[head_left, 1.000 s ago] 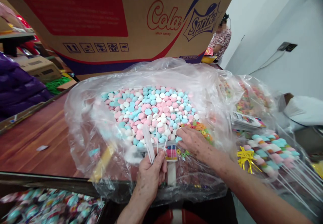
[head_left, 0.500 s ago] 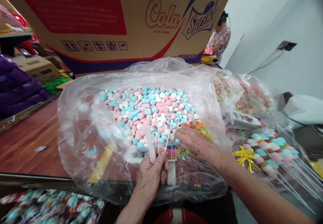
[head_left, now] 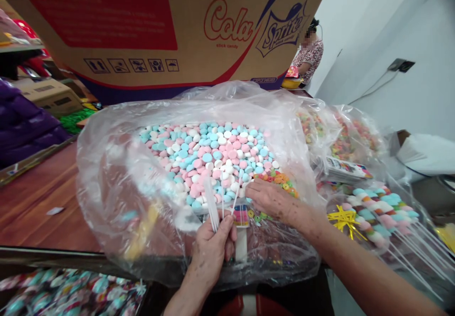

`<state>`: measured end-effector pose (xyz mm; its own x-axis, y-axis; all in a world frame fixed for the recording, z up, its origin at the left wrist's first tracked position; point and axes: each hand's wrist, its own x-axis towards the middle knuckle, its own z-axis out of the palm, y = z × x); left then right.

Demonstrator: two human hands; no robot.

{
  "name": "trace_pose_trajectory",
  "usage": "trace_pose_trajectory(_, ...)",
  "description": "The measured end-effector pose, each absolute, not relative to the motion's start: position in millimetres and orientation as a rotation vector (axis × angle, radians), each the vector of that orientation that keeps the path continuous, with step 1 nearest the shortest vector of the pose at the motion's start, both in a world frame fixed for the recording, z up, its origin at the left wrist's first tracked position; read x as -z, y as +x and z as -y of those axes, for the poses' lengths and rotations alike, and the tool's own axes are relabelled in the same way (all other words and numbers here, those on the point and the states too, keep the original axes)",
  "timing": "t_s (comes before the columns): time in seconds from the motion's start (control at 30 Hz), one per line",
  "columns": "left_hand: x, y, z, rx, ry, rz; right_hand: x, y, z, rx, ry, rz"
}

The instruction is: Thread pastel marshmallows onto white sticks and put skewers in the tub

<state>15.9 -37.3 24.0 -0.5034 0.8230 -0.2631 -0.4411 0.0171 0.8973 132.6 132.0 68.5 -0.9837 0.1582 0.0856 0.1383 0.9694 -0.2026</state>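
My left hand is closed around several thin white plastic sticks, which point up and fan out slightly. Beyond them lies a heap of pink, blue and white round candies in a spread-open clear plastic bag. My right hand is at the heap's lower right edge, its fingers bent together by the candies; whatever they pinch is hidden. Beside and behind that hand are small orange, green and yellow ring candies. A small printed card or packet shows just right of the left hand.
A large cardboard box stands behind the bag. To the right are finished candy sticks, yellow twist ties, a stack of printed packets and bagged ring candies. Wrapped candies fill the lower left. A person sits behind.
My right hand has shifted very slightly left along the candies. My left hand keeps the sticks in nearly the same place. The view has moved a little.
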Motion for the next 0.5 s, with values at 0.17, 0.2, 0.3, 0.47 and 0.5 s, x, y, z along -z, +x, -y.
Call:
trace_pose_trajectory(0.17,-29,17,38,-1.672,0.416,-1.326,-68,130,-135,-0.260,-0.200,3.091)
trace_pose_trajectory(0.2,-30,17,38,-1.673,0.414,-1.326,-66,130,-135,-0.255,-0.195,3.086)
trace_pose_trajectory(0.3,-31,17,37,-1.672,0.411,-1.320,-60,130,-135,-0.228,-0.241,3.040)
trace_pose_trajectory(0.47,-29,17,37,-1.669,0.424,-1.320,-62,129,-129,-0.208,-0.253,3.004)
trace_pose_trajectory(0.5,-28,17,37,-1.667,0.435,-1.322,-64,127,-126,-0.178,-0.286,3.001)
